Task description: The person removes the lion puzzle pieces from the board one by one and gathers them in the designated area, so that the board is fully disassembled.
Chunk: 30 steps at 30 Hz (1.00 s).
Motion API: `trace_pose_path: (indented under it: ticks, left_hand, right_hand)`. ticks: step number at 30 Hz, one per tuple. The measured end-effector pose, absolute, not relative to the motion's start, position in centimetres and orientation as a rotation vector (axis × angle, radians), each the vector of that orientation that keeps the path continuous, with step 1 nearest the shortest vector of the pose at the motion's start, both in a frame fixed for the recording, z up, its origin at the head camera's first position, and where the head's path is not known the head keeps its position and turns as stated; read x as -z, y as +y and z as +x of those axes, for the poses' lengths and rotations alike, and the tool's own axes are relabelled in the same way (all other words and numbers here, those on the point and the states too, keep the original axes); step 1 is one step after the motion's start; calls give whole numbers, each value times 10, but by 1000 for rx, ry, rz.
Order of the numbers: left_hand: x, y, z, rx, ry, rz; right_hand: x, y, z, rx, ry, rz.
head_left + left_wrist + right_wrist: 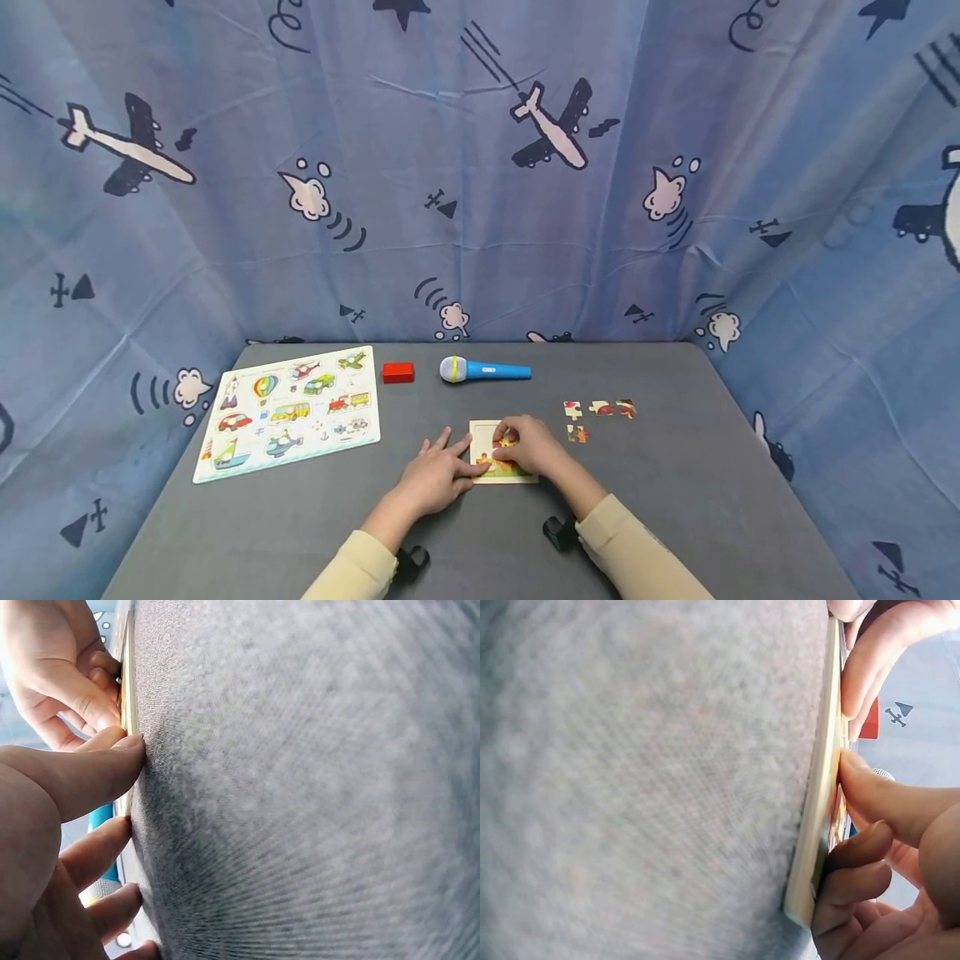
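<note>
In the head view we see the puzzle tray (481, 428), its left edge under the spread left hand (433, 478), its middle under the right hand (534, 447); loose pieces (602, 408) lie right of it. The microphone (474, 370) beyond it bears an unreadable label (489, 371).

By left wrist, we judge the tray light, stiff, best steadied by its rim.

By right wrist, fingers curl at the tray; we cannot tell whether they pinch a piece.

A red block (398, 372) sits between picture board (289, 415) and microphone (486, 370).
</note>
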<state>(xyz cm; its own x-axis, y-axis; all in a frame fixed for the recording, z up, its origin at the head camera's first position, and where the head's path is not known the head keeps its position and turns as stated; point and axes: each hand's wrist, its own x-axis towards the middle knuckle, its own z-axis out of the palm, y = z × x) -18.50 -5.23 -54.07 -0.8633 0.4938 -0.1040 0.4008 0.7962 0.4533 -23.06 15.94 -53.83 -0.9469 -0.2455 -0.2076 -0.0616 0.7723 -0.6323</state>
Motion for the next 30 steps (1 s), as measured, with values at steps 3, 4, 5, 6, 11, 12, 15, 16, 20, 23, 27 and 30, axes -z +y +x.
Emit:
trace_pose_path:
  ticks: [3,4,5,6,11,12,15,16,20,23,27,30]
  left_hand:
    - [543,-52,-185,-627,2758,686]
    - [543,-51,-185,-628,2755,683]
    - [543,-51,-185,-631,2750,678]
    - [543,-51,-185,-634,2746,673]
    - [542,-51,-185,-630,2752,682]
    - [542,-51,-185,-620,2759,690]
    - [543,-52,-186,-601,2777,710]
    - [543,-52,-186,-596,2781,714]
    - [543,-52,-186,-601,2779,706]
    - [543,-52,-186,-606,2771,695]
    - [542,-52,-186,-605,2766,694]
    - [541,-51,-186,-601,2764,685]
  right_hand:
    - [540,161,-230,947,2692,-226]
    - [540,161,-230,956,2691,-228]
    - [540,161,-230,966,2690,-233]
    - [540,161,-229,976,2691,-243]
    - [539,162,-228,1052,2677,-239]
    - [539,162,-229,1064,2676,-230]
    - [538,163,-229,1116,2658,-211]
    - [537,164,-229,1133,2646,-213]
    - [536,168,-230,1182,2610,-258]
    - [534,173,-232,1204,2615,-299]
    - [525,183,-233,1285,2615,-307]
    - [516,191,-232,1331,2636,-304]
